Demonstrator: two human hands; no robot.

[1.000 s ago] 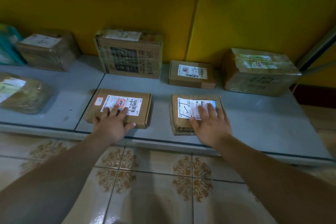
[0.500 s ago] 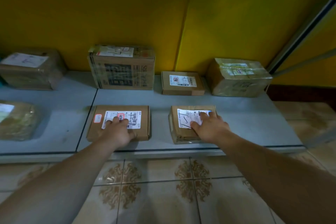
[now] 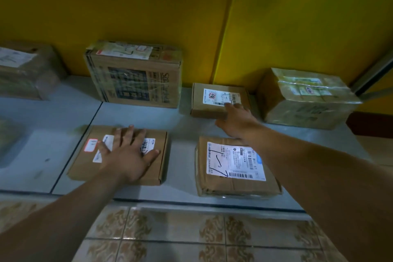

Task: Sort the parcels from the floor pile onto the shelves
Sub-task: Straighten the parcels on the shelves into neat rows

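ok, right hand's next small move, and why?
Probably settle the right hand onto the small back box and nudge it straight: its fingertips touch that box's label, while the left hand rests flat on the front-left box.

On the grey shelf (image 3: 182,125), two parcels lie near the front edge. One is a flat box (image 3: 80,164) with white labels, slightly skewed. To its right is a paper-wrapped parcel (image 3: 234,164), label up and marked in black pen. Along the back edge stand a film-wrapped parcel (image 3: 23,70) at left, an upright printed carton (image 3: 134,78), a small labelled box (image 3: 210,100) and a taped box (image 3: 308,100) near the right end. A blurred parcel (image 3: 8,140) lies at front left.
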